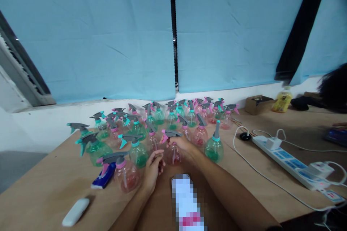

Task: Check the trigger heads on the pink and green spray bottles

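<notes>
In the head view, my right hand [183, 142] is closed round the grey-and-pink trigger head of a clear pink spray bottle [174, 156], which stands upright on the table. My left hand [155, 164] is just left of that bottle, its fingers loosely curled and apart with nothing visible in them. Near it stand a green spray bottle [138, 156] and, closer to me, another pink spray bottle [127, 177]. Just right of my right hand is a green spray bottle [214, 150] with its grey head pointing up.
Several more pink and green spray bottles crowd the table [54, 184] toward the wall. A blue packet [104, 176], a white case [76, 212] and a blurred-out phone [187, 202] lie nearer. A power strip [284, 162] with cables, a cardboard box [257, 104], a yellow-labelled bottle [282, 100] and another person are at right.
</notes>
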The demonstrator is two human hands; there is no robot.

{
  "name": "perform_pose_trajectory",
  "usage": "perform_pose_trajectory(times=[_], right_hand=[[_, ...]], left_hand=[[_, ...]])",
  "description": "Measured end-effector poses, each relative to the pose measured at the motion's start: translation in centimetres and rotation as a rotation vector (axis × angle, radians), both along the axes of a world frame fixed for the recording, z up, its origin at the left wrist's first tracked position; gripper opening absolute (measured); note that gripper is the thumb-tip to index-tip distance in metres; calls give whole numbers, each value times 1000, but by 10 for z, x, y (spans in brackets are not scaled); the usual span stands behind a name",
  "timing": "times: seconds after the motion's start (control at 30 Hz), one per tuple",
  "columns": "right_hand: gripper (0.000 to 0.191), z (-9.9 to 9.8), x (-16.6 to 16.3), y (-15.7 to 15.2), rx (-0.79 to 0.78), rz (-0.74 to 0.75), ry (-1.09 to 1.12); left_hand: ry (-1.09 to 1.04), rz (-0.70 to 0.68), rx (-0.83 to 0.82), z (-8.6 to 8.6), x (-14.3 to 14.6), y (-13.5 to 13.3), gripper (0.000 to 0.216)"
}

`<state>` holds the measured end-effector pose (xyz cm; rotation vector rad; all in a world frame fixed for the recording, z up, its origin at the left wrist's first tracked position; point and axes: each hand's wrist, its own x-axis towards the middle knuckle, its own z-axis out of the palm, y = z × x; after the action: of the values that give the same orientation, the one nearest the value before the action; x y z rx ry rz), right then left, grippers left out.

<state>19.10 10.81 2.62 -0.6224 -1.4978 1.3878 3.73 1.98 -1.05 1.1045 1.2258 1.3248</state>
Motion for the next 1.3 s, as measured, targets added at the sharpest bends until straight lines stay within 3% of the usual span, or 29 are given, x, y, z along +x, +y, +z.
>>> perform_pose_trajectory(times=[0.27,0.5,0.7,1.3], right_hand=[[16,2,0,1,76,38,47],[14,-1,0,1,6,27,57],[15,5,1,0,53,90,50],[13,1,5,-1,21,28,-11]], left_hand=[[0,-5,2,-4,-1,1,38],[6,-1,-6,-2,0,1,40],[-5,-11,-4,-2,-1,1,40],[27,-33,1,-5,-2,2,36]])
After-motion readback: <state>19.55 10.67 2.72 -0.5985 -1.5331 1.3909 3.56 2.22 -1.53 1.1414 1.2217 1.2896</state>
